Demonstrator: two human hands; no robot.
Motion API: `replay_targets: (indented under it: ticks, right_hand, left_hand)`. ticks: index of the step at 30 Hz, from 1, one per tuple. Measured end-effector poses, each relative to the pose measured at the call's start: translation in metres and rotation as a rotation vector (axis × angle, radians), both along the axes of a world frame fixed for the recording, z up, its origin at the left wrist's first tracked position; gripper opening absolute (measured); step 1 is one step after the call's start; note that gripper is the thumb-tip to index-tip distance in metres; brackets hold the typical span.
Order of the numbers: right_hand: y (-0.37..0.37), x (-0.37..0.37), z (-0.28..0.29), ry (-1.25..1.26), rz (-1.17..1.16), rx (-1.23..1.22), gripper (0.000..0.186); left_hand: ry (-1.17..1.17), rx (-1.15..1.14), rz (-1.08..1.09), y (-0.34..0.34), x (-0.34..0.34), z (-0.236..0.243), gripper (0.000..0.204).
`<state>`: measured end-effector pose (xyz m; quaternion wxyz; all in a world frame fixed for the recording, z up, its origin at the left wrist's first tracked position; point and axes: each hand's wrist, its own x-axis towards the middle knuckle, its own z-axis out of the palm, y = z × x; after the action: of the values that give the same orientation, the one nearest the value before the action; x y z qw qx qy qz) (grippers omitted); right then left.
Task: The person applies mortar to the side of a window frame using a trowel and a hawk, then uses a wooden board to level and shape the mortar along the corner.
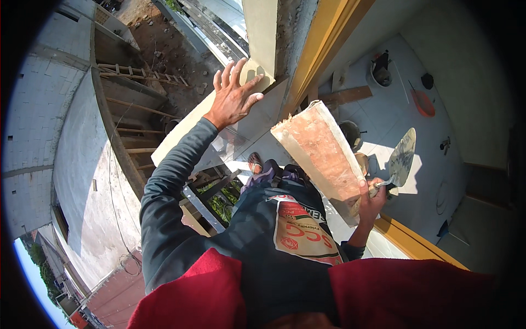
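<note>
Left hand (234, 97) splayed, outstretched; right hand (370, 202) clenched.

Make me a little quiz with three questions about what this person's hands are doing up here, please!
1. Where is the left hand?
A. Flat on the pale tile at the ledge
B. In a bucket
C. On the ladder

2. How many things does the right hand hold?
A. None
B. One
C. Two

3. How are the left hand's fingers?
A. Curled in a fist
B. Spread open
C. Pinching a nail

Answers:
1. A, the palm lies on the tile by the wall's edge.
2. C, it grips a reddish brick and a trowel together.
3. B, all the fingers are stretched apart and grasp nothing.
</note>
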<state>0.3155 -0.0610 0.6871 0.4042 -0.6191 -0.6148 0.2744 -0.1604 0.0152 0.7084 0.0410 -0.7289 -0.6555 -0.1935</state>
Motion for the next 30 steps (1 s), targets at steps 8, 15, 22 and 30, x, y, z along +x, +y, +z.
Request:
replay_targets:
  ticks: [8,15,22,30]
  right_hand:
    - [0.006,-0.007,0.011,0.091,0.012,-0.06,0.031]
    - [0.009,-0.008,0.013,0.063,0.025,-0.048,0.029]
    - [0.008,-0.006,0.008,0.056,0.013,-0.057,0.029]
    - [0.008,0.0,0.002,0.039,0.011,-0.069,0.037]
  left_hand:
    - [0.159,0.015,0.17,0.018,-0.023,-0.001,0.06]
    - [0.063,-0.093,0.082,0.017,-0.012,-0.002,0.058]
    - [0.164,-0.134,-0.032,0.012,-0.027,0.004,0.057]
    - [0.265,-0.081,-0.078,0.017,-0.031,0.013,0.058]
